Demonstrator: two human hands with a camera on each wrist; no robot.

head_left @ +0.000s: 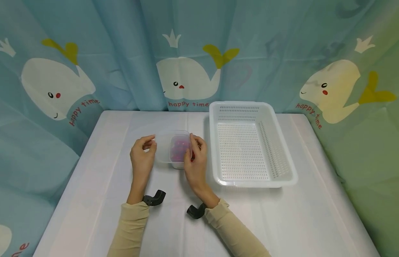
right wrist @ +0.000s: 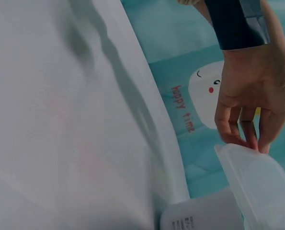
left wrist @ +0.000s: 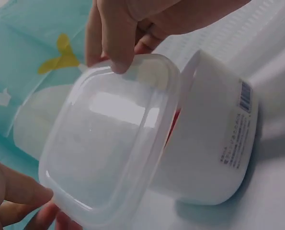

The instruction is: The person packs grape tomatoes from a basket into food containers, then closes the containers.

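Observation:
A translucent plastic lid (head_left: 163, 149) is held tilted over a white food container (left wrist: 209, 134), overhanging it to the left. My left hand (head_left: 143, 154) pinches the lid's left edge between thumb and fingers. At the opposite edge, my right hand (head_left: 196, 166) pinches the lid with its thumb and fingers. The container stands on the table, with a barcode and printed text on its side. Something red and pink inside shows blurred through the lid; its kind I cannot tell. In the left wrist view a gap separates part of the lid from the container's rim.
A large white perforated basket (head_left: 250, 184) stands on the table just right of the container. The white table (head_left: 299, 221) meets a blue curtain (head_left: 122, 78) with whale prints at its back edge. Each wrist wears a black camera mount (head_left: 155, 198).

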